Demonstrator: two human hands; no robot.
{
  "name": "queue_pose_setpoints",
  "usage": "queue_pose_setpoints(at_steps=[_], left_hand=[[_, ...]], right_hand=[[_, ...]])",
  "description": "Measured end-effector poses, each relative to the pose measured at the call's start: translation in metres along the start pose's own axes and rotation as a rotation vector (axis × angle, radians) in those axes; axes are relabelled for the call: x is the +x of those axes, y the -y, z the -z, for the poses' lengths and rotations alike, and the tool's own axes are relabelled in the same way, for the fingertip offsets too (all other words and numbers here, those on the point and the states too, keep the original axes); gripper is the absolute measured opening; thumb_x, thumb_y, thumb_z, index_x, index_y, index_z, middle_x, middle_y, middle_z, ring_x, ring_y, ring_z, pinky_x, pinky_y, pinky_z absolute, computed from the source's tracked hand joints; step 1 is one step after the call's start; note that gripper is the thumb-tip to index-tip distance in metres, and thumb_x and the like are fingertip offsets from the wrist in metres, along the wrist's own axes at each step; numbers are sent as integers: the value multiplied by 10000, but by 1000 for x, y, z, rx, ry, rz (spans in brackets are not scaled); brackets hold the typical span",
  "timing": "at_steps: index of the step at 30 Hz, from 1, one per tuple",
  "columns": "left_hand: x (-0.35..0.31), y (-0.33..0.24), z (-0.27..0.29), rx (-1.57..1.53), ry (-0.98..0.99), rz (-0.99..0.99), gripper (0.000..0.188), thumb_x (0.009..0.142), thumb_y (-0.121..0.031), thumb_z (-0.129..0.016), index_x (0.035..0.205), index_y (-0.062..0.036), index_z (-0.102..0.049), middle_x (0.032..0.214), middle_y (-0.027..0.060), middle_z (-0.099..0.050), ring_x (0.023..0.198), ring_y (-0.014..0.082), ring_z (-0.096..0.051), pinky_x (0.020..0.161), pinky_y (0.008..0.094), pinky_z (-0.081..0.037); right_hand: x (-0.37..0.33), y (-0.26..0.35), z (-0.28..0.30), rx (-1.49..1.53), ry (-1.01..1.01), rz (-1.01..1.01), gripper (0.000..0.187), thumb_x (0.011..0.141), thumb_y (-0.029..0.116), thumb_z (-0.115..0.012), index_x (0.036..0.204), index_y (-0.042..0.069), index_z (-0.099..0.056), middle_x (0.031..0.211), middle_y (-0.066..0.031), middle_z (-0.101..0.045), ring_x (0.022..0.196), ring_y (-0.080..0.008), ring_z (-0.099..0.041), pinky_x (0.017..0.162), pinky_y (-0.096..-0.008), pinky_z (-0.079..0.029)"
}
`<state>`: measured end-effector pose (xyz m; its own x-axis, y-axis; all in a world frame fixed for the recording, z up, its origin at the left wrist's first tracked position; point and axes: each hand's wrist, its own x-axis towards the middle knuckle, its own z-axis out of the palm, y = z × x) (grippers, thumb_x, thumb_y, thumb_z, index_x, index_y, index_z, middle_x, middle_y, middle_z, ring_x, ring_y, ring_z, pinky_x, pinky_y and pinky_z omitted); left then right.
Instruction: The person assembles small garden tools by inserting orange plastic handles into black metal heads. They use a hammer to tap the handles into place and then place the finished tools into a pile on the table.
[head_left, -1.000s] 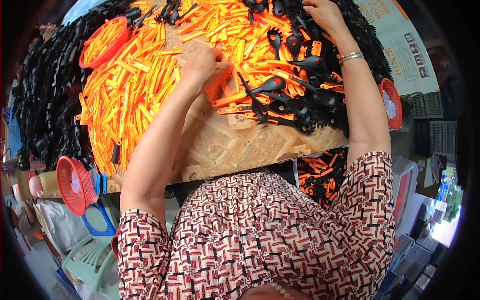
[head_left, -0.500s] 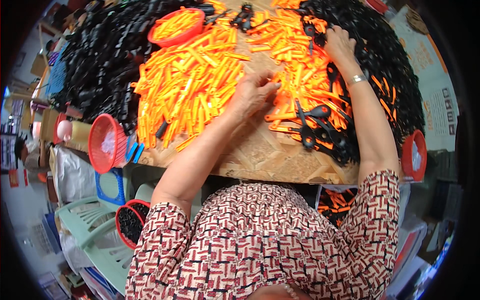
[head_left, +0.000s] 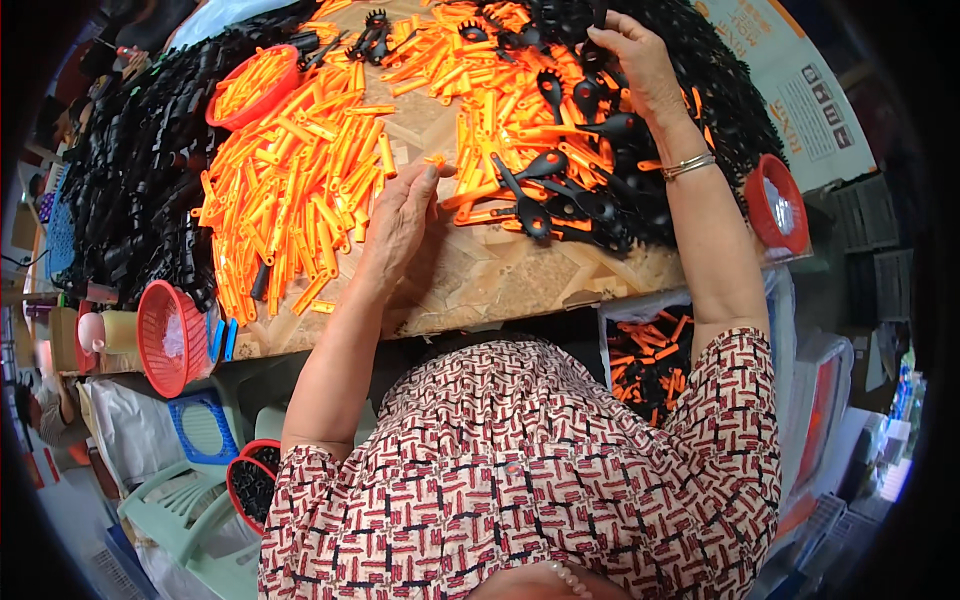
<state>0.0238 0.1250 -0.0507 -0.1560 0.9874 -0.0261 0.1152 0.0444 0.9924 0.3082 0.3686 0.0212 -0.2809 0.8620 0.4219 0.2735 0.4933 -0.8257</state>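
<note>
My left hand (head_left: 400,222) hovers over the bare strip of table between two orange piles, thumb and fingers closed together. A small orange bit (head_left: 436,160) shows just past its fingertips; I cannot tell whether it is gripped. At the far right my right hand (head_left: 640,68) pinches a black utensil (head_left: 600,14), cut off by the picture's upper edge. Orange handles (head_left: 300,190) lie heaped left of my left hand. More orange handles (head_left: 490,130) spread on its right, with black spoons (head_left: 545,165) and other black utensils among and beside them.
Black parts are piled high at the left (head_left: 140,200) and far right (head_left: 715,110). A red bowl (head_left: 290,85) of orange handles stands at the back. Red baskets sit near the left (head_left: 150,345) and right (head_left: 750,200) table edges. A green chair (head_left: 160,515) stands at lower left.
The view has shifted, so the table sits further left. My right hand has lifted from the pile with a black utensil. My left hand's fingers have drawn together.
</note>
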Motion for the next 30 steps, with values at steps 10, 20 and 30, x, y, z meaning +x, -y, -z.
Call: queue_pose_setpoints(at_steps=[10,20,30], left_hand=[[-32,-24,11,-40,-30,-184,230,987,-128,-709,1206,-62,-684,946,-61,-619,781,28,-497,683,192,-420],[-56,-28,33,383,14,-387,191,948,-72,-729,1122,-7,-685,1007,58,-655,953,132,-642,846,254,-515],[-63,-38,31,732,124,-572,245,850,-39,-773,1086,-48,-708,881,69,-648,816,218,-639,743,337,-506]], right_hand=[[-104,81,-79,583,413,-325,304,913,59,-644,1193,-49,-695,828,-77,-713,714,-107,-680,700,-241,-552],[-170,85,-105,520,588,-455,264,1021,233,-661,995,-15,-747,736,-8,-672,650,-67,-644,622,-219,-520],[-189,78,-107,331,644,-426,196,976,135,-687,1056,-22,-771,687,0,-675,595,-43,-591,560,-216,-478]])
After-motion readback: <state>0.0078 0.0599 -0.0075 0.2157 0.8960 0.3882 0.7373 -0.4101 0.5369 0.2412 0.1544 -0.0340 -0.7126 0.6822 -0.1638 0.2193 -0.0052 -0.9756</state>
